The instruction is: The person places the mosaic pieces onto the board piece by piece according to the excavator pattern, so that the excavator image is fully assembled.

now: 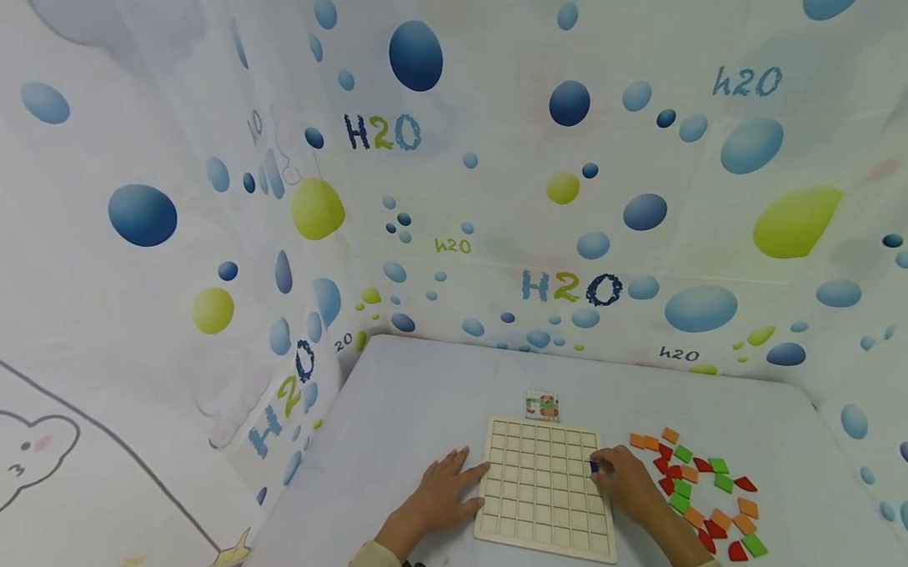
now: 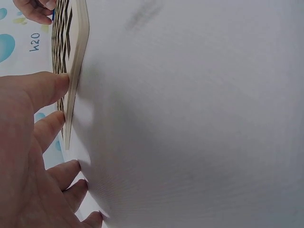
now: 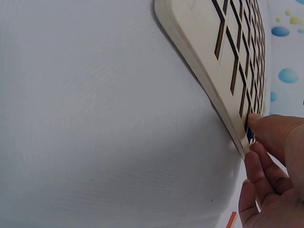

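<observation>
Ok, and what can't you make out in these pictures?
- Card: fine design too small, head view.
- Blue piece: shape mostly hidden by the right hand, head and right wrist views.
- Board: partly cut off by top edge, left wrist view.
- Orange sliver: cut off by bottom edge, right wrist view.

Grid board [image 1: 542, 492]: looks like wood, smooth, matt. Table [image 1: 428, 393] cover: cloth-like, matt, finely textured. Loose tiles [image 1: 747, 507], board's 3 o'clock: smooth, matt-looking. Wall sheet [image 1: 491, 65], 12 o'clock: smooth, lightly creased.

wht tbl [image 1: 413, 393] | pale grid brd [image 1: 540, 490] | patterned card [image 1: 542, 405] just behind | loose tiles [image 1: 689, 474] to R (red, grn, orng)
</observation>
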Demonstrator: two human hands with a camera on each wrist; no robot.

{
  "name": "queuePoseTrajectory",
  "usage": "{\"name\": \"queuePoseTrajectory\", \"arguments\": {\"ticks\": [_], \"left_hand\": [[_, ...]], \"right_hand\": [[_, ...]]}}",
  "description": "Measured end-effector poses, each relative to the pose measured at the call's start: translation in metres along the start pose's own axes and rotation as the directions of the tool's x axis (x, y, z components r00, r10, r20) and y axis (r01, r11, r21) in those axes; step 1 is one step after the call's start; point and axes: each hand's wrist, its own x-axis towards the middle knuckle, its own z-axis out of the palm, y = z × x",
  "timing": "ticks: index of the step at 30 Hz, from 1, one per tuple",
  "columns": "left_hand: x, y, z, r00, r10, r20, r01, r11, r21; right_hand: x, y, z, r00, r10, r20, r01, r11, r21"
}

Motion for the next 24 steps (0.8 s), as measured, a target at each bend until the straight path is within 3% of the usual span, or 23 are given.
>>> {"name": "queuePoseTrajectory", "arguments": {"ticks": [7,18,24], "left_hand": [[0.0002,0.0014,-0.0025,1.0,0.004,-0.001,-0.004,1.0,-0.008],[0.0003,0.0,-0.0001,1.0,-0.005,0.001,0.005,1.0,0.0],[0.0016,-0.0013,0.0021,1.0,-0.008,0.004,0.008,1.0,0.006]], "right_hand": [[0.0014,0.0036,0.0024,1.0,-0.02,-0.015,0.02,1.0,-0.006],[0.0021,0.0065,0.0056,0.997,-0.076,-0.029,0.071,0.987,-0.143],[-0.0007,0.0043,0.0034,0.997,-0.077,-0.03,0.072,0.986,-0.15]]}}
